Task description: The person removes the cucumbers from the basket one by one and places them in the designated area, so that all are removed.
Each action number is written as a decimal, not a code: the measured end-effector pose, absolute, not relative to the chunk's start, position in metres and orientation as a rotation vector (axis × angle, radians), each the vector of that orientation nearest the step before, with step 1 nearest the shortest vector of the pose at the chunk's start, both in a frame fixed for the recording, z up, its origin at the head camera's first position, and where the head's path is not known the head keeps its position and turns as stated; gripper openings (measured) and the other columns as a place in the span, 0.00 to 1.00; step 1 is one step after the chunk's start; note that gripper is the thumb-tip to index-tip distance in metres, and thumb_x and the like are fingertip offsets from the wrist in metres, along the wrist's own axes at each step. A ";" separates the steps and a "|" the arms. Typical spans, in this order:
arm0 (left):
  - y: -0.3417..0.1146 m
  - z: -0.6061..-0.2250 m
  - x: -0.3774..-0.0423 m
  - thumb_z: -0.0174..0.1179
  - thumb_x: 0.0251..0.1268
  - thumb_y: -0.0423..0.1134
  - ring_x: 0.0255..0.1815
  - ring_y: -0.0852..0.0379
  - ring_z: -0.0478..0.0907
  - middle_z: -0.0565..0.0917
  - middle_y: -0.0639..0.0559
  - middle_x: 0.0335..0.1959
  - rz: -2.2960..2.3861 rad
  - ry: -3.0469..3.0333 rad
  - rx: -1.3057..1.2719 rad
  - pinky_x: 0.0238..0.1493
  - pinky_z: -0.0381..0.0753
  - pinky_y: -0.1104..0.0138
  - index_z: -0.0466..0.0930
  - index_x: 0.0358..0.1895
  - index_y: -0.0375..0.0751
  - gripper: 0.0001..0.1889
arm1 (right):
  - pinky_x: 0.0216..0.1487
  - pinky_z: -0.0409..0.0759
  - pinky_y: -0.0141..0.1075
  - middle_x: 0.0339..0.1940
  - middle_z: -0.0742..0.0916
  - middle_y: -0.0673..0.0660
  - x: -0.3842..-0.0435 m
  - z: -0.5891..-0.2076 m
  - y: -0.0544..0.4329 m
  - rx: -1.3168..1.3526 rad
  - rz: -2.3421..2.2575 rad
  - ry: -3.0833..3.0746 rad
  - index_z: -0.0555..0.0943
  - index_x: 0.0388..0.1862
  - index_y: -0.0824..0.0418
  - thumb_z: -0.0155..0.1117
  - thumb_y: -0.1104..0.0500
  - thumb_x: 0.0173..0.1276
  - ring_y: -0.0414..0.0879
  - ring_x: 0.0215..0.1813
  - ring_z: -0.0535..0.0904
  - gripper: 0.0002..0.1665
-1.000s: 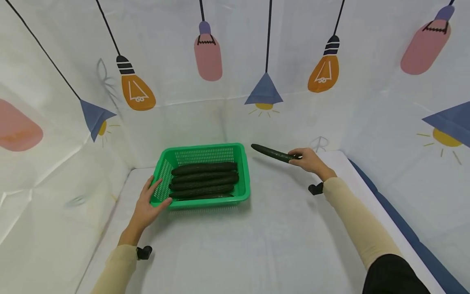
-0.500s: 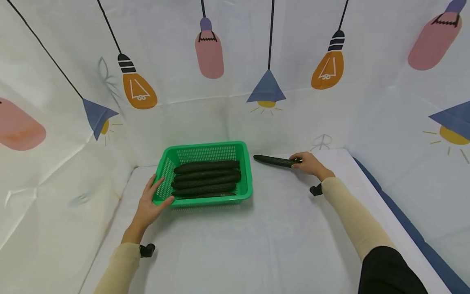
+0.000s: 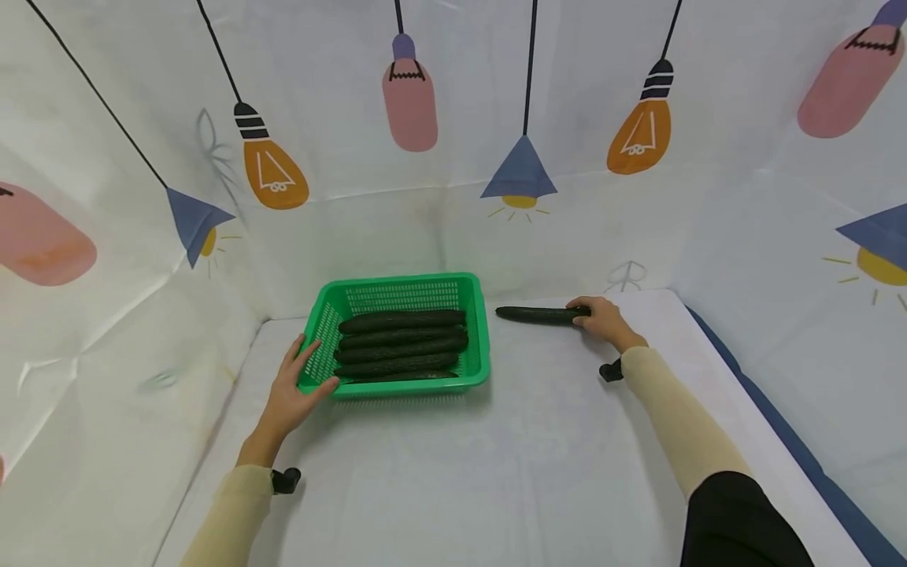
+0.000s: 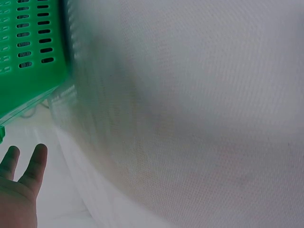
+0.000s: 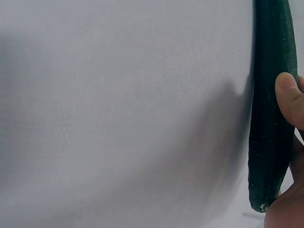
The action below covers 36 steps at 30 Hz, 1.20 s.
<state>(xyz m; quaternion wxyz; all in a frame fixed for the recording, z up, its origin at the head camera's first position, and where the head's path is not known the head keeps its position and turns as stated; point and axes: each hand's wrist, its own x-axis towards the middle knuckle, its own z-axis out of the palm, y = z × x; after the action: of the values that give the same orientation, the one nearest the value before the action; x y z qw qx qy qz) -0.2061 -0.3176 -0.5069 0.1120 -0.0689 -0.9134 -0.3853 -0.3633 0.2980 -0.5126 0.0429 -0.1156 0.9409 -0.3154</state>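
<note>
My right hand (image 3: 602,320) grips the right end of a dark green cucumber (image 3: 534,315), which lies level on the white table to the right of the basket. The right wrist view shows the thumb (image 5: 289,97) against the side of this cucumber (image 5: 270,142). Several more cucumbers (image 3: 400,337) lie side by side in a green plastic basket (image 3: 411,391). My left hand (image 3: 290,394) is at the basket's left end, fingers spread and straight at the rim. In the left wrist view, two fingers (image 4: 35,166) show below the slotted basket wall (image 4: 28,80).
The table (image 3: 496,472) is covered in white cloth. White sheeting printed with lamps and bulbs (image 3: 276,175) rises behind and on both sides. A dark blue strip (image 3: 772,425) runs along the table's right edge.
My right hand has lowered the cucumber from a tilted position above the table to lying level on it. The left hand keeps its place at the basket. The head view has shifted slightly.
</note>
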 end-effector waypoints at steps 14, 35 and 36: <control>-0.316 -0.505 -0.207 0.71 0.64 0.48 0.84 0.29 0.45 0.47 0.42 0.86 -1.137 -2.682 -0.228 0.68 0.53 0.23 0.61 0.81 0.47 0.44 | 0.69 0.61 0.72 0.70 0.77 0.74 -0.368 -0.513 0.299 -0.308 -0.822 2.918 0.80 0.66 0.60 0.59 0.60 0.74 0.76 0.71 0.68 0.23; -0.318 -0.506 -0.207 0.70 0.64 0.50 0.83 0.29 0.45 0.47 0.42 0.86 -1.127 -2.686 -0.226 0.67 0.54 0.22 0.61 0.81 0.47 0.43 | 0.72 0.65 0.67 0.69 0.78 0.73 -0.362 -0.502 0.294 -0.332 -0.802 2.919 0.77 0.68 0.66 0.58 0.61 0.78 0.73 0.72 0.69 0.22; -0.318 -0.506 -0.207 0.70 0.64 0.50 0.83 0.29 0.46 0.47 0.42 0.86 -1.124 -2.685 -0.224 0.67 0.54 0.22 0.61 0.81 0.47 0.43 | 0.72 0.65 0.67 0.69 0.78 0.73 -0.363 -0.503 0.294 -0.332 -0.794 2.923 0.77 0.68 0.66 0.57 0.61 0.78 0.73 0.72 0.69 0.22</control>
<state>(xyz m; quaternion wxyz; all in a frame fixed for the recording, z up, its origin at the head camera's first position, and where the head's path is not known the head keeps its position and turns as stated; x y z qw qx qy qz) -0.2066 -0.3179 -0.5056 0.1106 -0.0761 -0.9141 -0.3826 -0.3631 0.2936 -0.5026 0.0474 -0.1088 0.9582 -0.2604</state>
